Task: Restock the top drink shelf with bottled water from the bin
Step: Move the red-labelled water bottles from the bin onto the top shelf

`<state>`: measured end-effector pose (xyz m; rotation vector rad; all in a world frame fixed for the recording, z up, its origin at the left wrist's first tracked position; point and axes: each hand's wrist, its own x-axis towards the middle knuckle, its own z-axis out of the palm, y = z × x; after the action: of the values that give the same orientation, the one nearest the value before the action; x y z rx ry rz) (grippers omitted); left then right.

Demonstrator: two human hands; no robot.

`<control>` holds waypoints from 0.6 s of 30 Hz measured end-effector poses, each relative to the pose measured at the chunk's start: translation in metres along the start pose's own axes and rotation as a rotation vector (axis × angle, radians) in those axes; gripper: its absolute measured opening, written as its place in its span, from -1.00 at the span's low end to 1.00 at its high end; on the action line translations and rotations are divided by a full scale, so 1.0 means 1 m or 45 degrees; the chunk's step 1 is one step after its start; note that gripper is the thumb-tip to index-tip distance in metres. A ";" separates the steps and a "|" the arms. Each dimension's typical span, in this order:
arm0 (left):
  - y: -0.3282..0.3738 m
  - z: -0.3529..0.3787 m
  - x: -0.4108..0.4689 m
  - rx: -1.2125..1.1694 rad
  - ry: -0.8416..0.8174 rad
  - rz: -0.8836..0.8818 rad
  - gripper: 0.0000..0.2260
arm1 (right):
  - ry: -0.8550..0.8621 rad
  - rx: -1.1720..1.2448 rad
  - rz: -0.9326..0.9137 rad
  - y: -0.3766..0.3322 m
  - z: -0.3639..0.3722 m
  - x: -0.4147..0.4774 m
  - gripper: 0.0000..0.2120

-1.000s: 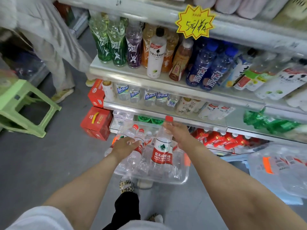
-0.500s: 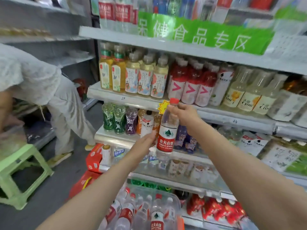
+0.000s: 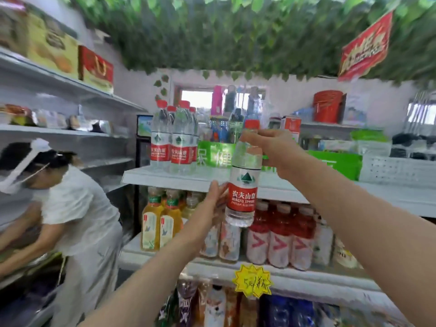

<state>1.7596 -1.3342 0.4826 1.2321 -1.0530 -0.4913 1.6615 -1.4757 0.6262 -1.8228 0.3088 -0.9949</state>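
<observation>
I have the water bottle (image 3: 243,192) hanging upright in the middle of the frame, cap up and long axis vertical. My right hand (image 3: 267,147) is pinched round its neck just under the red cap. My left hand (image 3: 212,201) lies against the side of the red label with the fingers fairly straight, steadying the bottle and not gripping it, as far as I can see.

What matters is height and direction. The bottle's base hangs below the lip of the top shelf (image 3: 151,178), in front of the shelf edge, so I judge it must go up and then away from me. The right hand carries the load and is the nearer one for the placing.

The shelved water bottles (image 3: 173,140) stand in a tight cluster toward the left of centre. Bare white shelf shows just to their right, in front of the green sign (image 3: 213,156), and that looks like the gap to aim for.

Below, tea bottles (image 3: 160,223) and red drinks (image 3: 280,239) fill the next shelf down. Another person (image 3: 70,208) bends over at the left of the frame, well apart from my arms. The bin is out of view.
</observation>
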 end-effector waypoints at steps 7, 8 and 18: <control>0.039 -0.045 0.080 0.024 0.054 0.213 -0.40 | 0.087 -0.032 -0.158 -0.043 0.036 0.086 -0.71; 0.037 -0.051 0.091 0.034 0.054 0.208 -0.43 | 0.102 -0.041 -0.155 -0.041 0.041 0.098 -0.65; 0.027 -0.071 0.168 0.083 0.088 0.059 -0.57 | 0.140 -0.058 -0.049 0.007 0.071 0.184 -0.51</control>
<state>1.8938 -1.4221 0.5730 1.2702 -1.0433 -0.3784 1.8320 -1.5435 0.6987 -1.8246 0.3675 -1.1250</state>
